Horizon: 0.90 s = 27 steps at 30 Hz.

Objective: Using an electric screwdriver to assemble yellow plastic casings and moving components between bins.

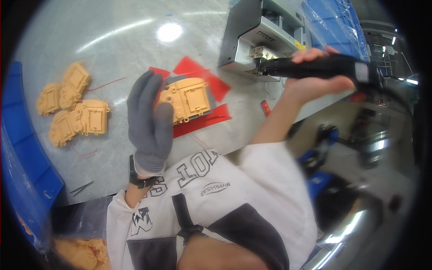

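My left hand [150,119], in a grey knit glove, lies beside a tan plastic housing [191,100], its fingers stretched out and its thumb against the housing's left edge. The housing rests on a grey block, mostly hidden, with red tape [204,120] around it. My bare right hand [317,85] is wrapped round a black electric screwdriver [310,67], held level out to the right. The screwdriver's tip points left, at the metal outlet [264,54] of a grey box-shaped screw feeder [245,36]; whether it touches a screw there cannot be made out.
Several tan housings [92,117] lie on the grey table [112,40] at left, near thin red wires [105,84]. Tweezers [82,188] lie at the near left edge. A blue bin [27,135] borders the left side; another blue bin [335,27] stands behind the feeder.
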### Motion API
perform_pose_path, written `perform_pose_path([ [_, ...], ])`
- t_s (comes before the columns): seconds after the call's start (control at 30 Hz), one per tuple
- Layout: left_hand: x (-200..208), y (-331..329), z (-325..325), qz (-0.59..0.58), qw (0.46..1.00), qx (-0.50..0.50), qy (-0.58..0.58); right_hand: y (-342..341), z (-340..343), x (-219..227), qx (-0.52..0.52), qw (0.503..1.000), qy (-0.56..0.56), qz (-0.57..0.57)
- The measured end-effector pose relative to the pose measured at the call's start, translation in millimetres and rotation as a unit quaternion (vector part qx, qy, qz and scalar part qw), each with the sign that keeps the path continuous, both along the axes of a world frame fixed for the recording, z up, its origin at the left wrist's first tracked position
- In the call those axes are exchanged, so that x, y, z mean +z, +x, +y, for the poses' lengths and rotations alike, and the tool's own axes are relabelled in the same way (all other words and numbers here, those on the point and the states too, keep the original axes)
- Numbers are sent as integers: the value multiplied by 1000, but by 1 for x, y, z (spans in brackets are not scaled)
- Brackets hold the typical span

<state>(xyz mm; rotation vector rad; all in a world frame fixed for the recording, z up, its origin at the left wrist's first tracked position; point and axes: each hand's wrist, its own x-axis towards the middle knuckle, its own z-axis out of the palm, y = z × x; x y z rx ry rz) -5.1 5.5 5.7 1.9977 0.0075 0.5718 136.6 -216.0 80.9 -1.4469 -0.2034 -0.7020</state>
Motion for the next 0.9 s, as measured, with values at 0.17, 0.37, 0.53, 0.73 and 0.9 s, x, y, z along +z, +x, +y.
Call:
perform_pose_path([
  [0.17, -15, -1, 10, -20, 986, 97, -133, -5, 3, 1, 27, 999, 16, 28],
  [0.37, -15, -7, 19, 76, 994, -24, -70, -69, 39, 8, 307, 941, 133, -58],
  [0.53, -13, -4, 15, 67, 995, -68, -2, -87, 69, 0, 371, 917, 122, -82],
  [0.73, -16, -5, 16, 83, 994, -76, -17, -82, 71, -17, 412, 901, 78, -107],
  [0.9, -19, -6, 15, 78, 994, -72, -12, -71, 69, -28, 457, 881, 87, -89],
])
